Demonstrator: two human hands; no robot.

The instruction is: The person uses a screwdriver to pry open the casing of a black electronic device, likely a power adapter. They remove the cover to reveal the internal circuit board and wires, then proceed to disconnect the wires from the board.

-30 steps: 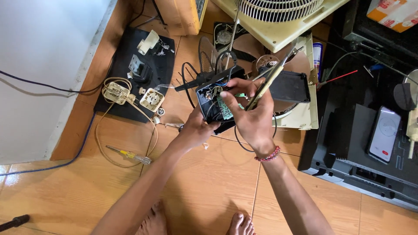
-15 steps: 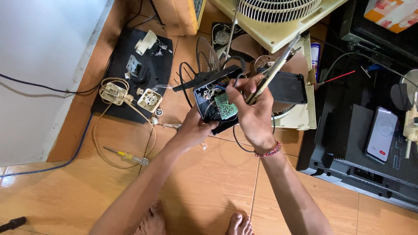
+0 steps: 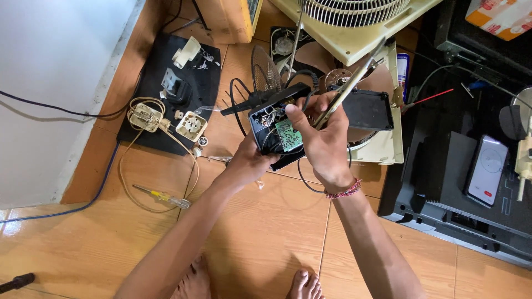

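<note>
My left hand (image 3: 248,164) grips from below an opened black plastic device (image 3: 271,128) with a small green circuit board (image 3: 288,136) and thin wires inside. My right hand (image 3: 321,139) is closed around a long slim soldering tool (image 3: 351,85) whose shaft runs up to the right; its thumb rests over the open device. A black cable (image 3: 239,95) loops away from the device to the left.
A black mat (image 3: 143,136) at the left carries cream-coloured socket parts (image 3: 191,125) and a plug. A yellow-handled screwdriver (image 3: 162,196) lies on the orange tiles. A cream fan housing (image 3: 354,26) sits above, black electronics and a phone (image 3: 485,170) at right. My bare feet (image 3: 303,284) are below.
Both hands and the black device have shifted slightly up and to the left; the soldering tool stays in my right hand.
</note>
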